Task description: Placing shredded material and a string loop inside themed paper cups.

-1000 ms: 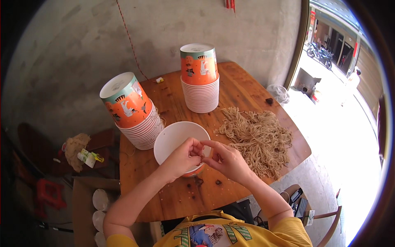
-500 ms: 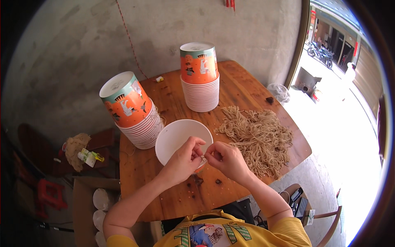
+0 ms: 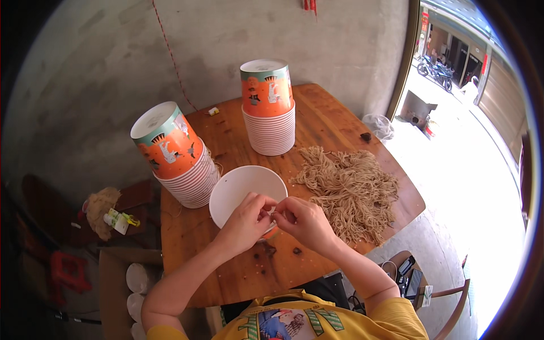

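The left hand (image 3: 245, 222) and right hand (image 3: 306, 220) meet over the tub's (image 3: 238, 190) four o'clock rim, probably for close fingertip control; I cannot tell whether either grip is closed on anything. The tub stands mid-table (image 3: 317, 107), mouth up, long axis roughly upright. Strands (image 3: 351, 192) lie at its three o'clock, presumably for right-hand reach.

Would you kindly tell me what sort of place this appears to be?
Probably a street-level room, perhaps a small workshop: a wooden table bears stacked paper tubs and a pile of tan strands, and one side opens onto a sunlit street with a motorbike.
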Available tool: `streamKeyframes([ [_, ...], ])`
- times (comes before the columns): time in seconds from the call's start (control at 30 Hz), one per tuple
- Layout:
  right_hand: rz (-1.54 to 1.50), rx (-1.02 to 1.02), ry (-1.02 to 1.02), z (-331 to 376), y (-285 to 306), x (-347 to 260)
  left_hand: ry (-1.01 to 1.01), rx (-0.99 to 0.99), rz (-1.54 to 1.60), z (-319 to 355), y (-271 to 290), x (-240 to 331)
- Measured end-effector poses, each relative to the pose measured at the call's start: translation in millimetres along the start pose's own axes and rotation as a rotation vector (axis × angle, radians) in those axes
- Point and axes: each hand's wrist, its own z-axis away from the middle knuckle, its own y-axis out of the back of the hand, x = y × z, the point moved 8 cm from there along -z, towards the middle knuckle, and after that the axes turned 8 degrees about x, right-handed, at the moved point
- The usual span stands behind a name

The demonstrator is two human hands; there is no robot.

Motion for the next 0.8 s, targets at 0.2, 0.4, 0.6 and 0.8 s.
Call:
streamKeyframes([
  [0.2, 0.065, 0.049, 0.075, 4.5, 2.1, -6.3, 0.011, -0.005, -0.05, 2.4, -0.5, 0.7],
  [0.4, 0.098, 0.081, 0.12, 5.9, 2.7, -10.9, -0.075, 0.112, -0.212, 6.6, 3.5, 14.3],
  [0.6, 0.069, 0.08, 0.068, 7.9, 1.1, -8.2, 0.115, 0.094, -0.016, 6.6, 7.4, 0.5],
  [0.8, -0.061, 0.048, -0.064, 8.5, 2.0, 0.5, 0.21, 0.045, 0.091, 6.7, 4.9, -7.3],
])
